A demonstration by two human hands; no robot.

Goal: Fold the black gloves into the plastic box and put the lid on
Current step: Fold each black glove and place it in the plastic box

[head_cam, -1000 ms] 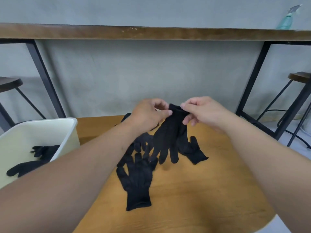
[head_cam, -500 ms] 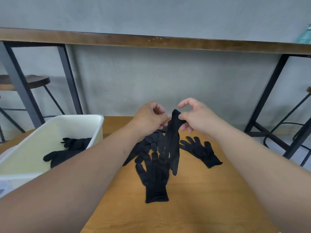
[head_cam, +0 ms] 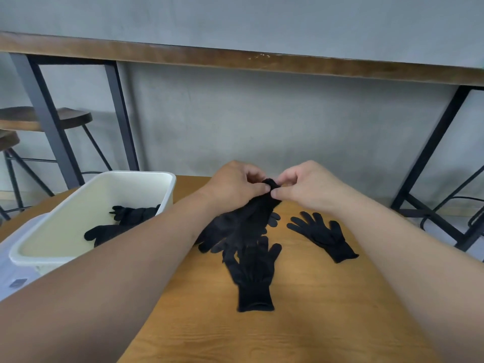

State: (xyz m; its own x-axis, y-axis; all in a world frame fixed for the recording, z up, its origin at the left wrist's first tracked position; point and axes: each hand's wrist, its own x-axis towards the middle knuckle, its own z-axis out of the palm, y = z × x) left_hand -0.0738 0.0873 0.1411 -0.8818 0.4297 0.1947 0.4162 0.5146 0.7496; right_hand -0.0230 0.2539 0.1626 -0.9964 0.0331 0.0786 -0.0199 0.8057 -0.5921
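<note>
Lowered — glove (head_cam: 251, 218) cuff pinched between both hands (head_cam: 235, 183).

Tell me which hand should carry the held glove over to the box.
Left, probably. The plastic box sits on the left hand side; the right hand would have to cross over. Both pinch the held glove.

No words or numbers can be read. A small dark sticker (head_cam: 17, 283) on the clear plastic lid (head_cam: 15, 268) may have print, too blurry.
</note>
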